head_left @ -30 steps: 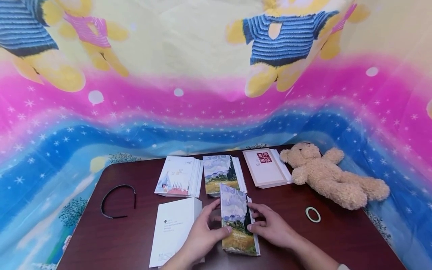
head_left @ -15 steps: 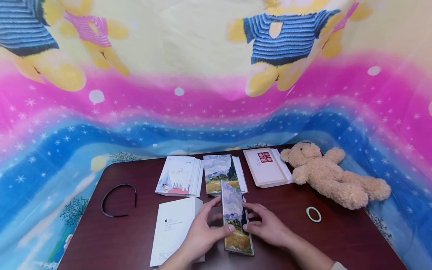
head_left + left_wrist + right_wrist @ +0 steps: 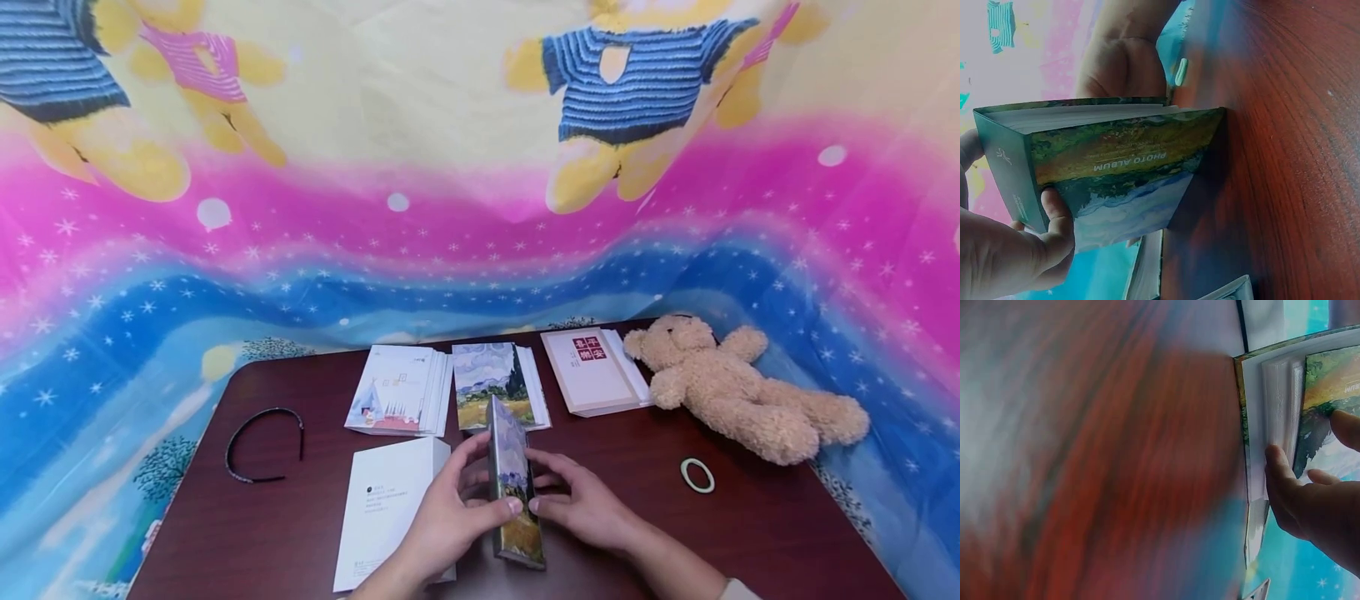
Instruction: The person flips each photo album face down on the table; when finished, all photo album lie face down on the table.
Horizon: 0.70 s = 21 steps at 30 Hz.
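Observation:
Both hands hold a photo album (image 3: pixel 512 446) with a painted landscape cover, tilted up on its edge over the dark table. My left hand (image 3: pixel 450 517) grips it at the left, thumb on the front; in the left wrist view that thumb lies by the dark green spine (image 3: pixel 1013 169). At the other side my right hand (image 3: pixel 581 504) pinches the album, and in the right wrist view its fingertips touch the page edges (image 3: pixel 1279 406). The covers stand slightly apart around the white pages. Left of the left hand lies a white book (image 3: pixel 390 500) with small print, partly hidden by the forearm.
Along the back lie a white album with a tent picture (image 3: pixel 393 392), another landscape album (image 3: pixel 483 375) and a pale pink album (image 3: pixel 588 371). A teddy bear (image 3: pixel 727 396) and a light green ring (image 3: pixel 697 476) are at right, a black headband (image 3: pixel 232 450) at left.
The photo album has turned from lying back, cover facing up, to standing steeply on edge. My right hand has moved left with it, while the left hand has kept its place.

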Motion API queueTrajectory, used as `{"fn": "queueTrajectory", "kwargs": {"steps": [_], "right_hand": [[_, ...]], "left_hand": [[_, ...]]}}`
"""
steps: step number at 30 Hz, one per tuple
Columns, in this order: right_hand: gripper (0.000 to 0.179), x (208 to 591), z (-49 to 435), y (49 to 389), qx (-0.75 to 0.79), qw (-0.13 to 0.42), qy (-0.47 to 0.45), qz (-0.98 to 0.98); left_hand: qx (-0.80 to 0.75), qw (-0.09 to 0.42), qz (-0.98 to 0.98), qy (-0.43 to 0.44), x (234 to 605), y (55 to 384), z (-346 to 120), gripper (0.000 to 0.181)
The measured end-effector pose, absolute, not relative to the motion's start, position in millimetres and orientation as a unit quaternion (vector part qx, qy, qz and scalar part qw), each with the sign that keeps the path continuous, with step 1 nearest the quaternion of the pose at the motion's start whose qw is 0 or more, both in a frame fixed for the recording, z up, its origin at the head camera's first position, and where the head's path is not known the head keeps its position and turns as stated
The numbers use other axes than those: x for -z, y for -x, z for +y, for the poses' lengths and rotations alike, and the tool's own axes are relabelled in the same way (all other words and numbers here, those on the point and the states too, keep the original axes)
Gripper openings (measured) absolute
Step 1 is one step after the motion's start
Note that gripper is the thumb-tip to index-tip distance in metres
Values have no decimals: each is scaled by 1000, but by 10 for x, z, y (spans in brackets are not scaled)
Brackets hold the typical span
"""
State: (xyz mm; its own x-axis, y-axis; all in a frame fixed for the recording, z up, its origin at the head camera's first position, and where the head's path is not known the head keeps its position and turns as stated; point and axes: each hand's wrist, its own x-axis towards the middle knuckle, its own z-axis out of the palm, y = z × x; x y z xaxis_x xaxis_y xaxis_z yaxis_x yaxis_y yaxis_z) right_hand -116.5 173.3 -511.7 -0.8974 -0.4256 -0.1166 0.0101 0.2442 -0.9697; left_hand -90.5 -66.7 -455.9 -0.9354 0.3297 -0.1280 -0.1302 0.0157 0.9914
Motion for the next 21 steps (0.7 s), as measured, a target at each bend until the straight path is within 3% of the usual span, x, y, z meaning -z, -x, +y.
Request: {"fn": "queueTrajectory", "kwargs": {"steps": [14, 21], "right_hand": [[71, 5135, 1581, 1167, 607, 190, 145, 758], [66, 5095, 1576, 1166, 554, 150, 164, 802]], "left_hand": [[-692, 145, 704, -62, 4543, 889, -659, 82], [-690, 140, 708, -59, 4554, 880, -646, 81]]}}
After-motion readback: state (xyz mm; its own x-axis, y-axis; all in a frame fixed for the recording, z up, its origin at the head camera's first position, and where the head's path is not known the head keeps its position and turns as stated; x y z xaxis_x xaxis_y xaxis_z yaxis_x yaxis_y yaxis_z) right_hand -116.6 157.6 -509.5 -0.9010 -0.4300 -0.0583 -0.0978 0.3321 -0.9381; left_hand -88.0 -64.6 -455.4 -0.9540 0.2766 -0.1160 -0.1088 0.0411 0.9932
